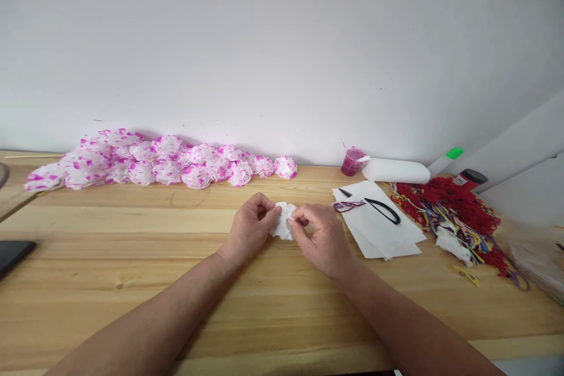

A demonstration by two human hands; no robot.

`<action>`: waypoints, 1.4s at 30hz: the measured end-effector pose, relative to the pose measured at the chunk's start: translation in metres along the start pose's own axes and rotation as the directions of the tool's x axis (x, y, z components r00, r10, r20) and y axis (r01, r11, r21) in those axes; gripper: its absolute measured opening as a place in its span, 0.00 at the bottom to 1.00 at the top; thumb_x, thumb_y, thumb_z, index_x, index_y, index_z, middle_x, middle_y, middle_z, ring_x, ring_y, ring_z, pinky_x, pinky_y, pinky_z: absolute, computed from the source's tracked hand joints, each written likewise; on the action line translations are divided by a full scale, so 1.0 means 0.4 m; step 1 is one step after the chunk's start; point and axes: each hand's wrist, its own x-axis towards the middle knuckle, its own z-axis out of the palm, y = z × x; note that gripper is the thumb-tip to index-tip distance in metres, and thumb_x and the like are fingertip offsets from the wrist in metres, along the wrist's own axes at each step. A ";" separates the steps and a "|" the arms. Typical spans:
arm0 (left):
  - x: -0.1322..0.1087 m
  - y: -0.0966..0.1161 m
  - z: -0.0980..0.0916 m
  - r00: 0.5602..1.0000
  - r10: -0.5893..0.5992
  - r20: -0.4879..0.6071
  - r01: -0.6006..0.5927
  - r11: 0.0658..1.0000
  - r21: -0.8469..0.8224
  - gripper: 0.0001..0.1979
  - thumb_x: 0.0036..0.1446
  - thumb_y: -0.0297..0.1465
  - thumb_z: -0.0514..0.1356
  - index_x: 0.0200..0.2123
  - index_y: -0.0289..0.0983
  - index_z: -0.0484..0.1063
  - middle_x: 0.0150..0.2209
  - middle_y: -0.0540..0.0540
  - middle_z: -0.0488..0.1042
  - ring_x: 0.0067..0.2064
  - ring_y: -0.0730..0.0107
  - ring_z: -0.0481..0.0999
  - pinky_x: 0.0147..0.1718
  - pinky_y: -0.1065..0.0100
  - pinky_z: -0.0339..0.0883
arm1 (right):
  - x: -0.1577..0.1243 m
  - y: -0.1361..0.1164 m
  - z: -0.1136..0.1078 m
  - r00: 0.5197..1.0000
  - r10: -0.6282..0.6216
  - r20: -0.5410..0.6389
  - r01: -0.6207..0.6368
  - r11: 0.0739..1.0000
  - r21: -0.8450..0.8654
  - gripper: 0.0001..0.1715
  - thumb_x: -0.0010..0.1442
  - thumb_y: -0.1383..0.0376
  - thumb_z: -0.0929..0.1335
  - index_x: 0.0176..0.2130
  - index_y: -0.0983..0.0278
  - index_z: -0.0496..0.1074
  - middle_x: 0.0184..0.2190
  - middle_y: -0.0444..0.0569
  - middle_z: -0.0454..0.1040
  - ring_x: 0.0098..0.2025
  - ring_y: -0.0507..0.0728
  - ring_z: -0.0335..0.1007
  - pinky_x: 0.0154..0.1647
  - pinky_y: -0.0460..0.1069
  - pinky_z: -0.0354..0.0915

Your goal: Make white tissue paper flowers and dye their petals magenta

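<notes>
Between my two hands is a small white paper flower [284,223] with ruffled edges, held just over the wooden table. My left hand [253,220] pinches its left side between thumb and fingers. On its right side, the thumb and fingertips of my right hand [319,232] are closed on the thin layers. Behind, along the wall, a long heap of white paper flowers with pink-purple tips [141,164] lies on the table. To the right of my right hand are white paper sheets [374,241] with black-handled scissors [383,211] on top, partly hidden.
A cup of purple-pink liquid [352,163] stands near the wall, beside a white roll [396,170]. Further right are a green-capped tube [447,158], a black-lidded jar [471,178] and a tangle of red and mixed yarn [462,211]. A dark flat object [15,255] lies at the left edge.
</notes>
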 end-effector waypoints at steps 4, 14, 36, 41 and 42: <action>0.005 0.007 -0.005 0.999 -0.030 -0.015 0.029 0.999 -0.039 0.17 0.50 0.42 0.67 0.28 0.38 0.64 0.21 0.54 0.71 0.20 0.77 0.65 0.20 0.74 0.58 | 0.001 0.003 0.002 0.998 0.048 -0.032 -0.046 0.998 0.052 0.05 0.58 0.70 0.67 0.32 0.60 0.68 0.28 0.43 0.76 0.32 0.55 0.72 0.40 0.51 0.60; 0.005 0.016 -0.008 0.999 -0.044 0.025 0.045 0.998 -0.046 0.19 0.50 0.45 0.67 0.31 0.37 0.68 0.24 0.51 0.75 0.22 0.75 0.69 0.21 0.74 0.60 | -0.010 -0.007 0.003 1.000 -0.005 0.003 0.005 1.000 -0.011 0.26 0.53 0.70 0.70 0.51 0.59 0.68 0.40 0.48 0.78 0.39 0.59 0.74 0.48 0.56 0.60; 0.008 0.013 -0.010 0.978 -0.142 0.153 0.178 0.950 -0.255 0.17 0.46 0.37 0.72 0.36 0.33 0.75 0.31 0.47 0.78 0.28 0.76 0.74 0.27 0.75 0.66 | 0.009 -0.009 -0.025 0.994 -0.097 -0.044 0.102 0.986 0.131 0.21 0.55 0.71 0.69 0.49 0.60 0.71 0.48 0.52 0.73 0.54 0.61 0.67 0.57 0.57 0.63; 0.007 0.012 -0.012 0.973 -0.142 0.180 0.177 0.965 -0.196 0.17 0.47 0.39 0.71 0.32 0.33 0.74 0.27 0.49 0.76 0.24 0.80 0.69 0.24 0.76 0.61 | 0.010 0.001 -0.016 0.993 -0.121 -0.012 0.122 0.986 0.116 0.09 0.60 0.72 0.67 0.39 0.59 0.73 0.38 0.48 0.77 0.44 0.59 0.70 0.48 0.55 0.65; 0.007 0.012 -0.012 0.974 -0.148 0.172 0.178 0.967 -0.180 0.17 0.47 0.40 0.71 0.32 0.33 0.74 0.26 0.49 0.75 0.23 0.80 0.69 0.24 0.76 0.61 | 0.010 0.006 -0.016 0.994 -0.109 -0.010 0.109 0.988 0.108 0.08 0.61 0.72 0.66 0.38 0.60 0.72 0.36 0.48 0.77 0.42 0.59 0.70 0.46 0.55 0.65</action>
